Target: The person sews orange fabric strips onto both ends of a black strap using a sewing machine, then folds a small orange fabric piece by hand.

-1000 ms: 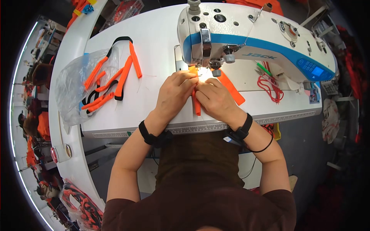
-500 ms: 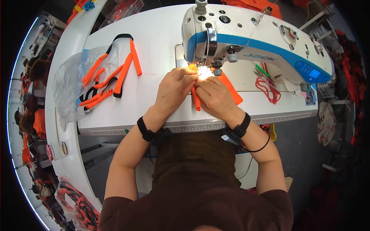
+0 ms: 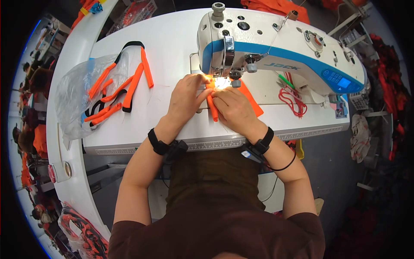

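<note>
Orange fabric (image 3: 249, 96) lies under the needle area of the white and blue sewing machine (image 3: 276, 54), where a bright lamp shines. My left hand (image 3: 186, 96) is at the left of the needle, its fingers closed on the fabric's edge. My right hand (image 3: 236, 108) presses just right of it, fingers bent together on the same fabric. A narrow orange strip (image 3: 214, 113) hangs toward the table's front between my hands. The fingertips and the stitched spot are partly lost in glare.
On the white table (image 3: 166, 39), orange and black straps (image 3: 137, 86) lie on a clear plastic bag (image 3: 71, 97) at left. Red cord (image 3: 293, 101) and a green-handled tool (image 3: 286, 81) lie under the machine arm. A ruler strip (image 3: 215, 143) runs along the front edge.
The whole view has shifted slightly left. My left hand's thumb and fingers have spread a little apart near the needle; my right hand stays on the fabric.
</note>
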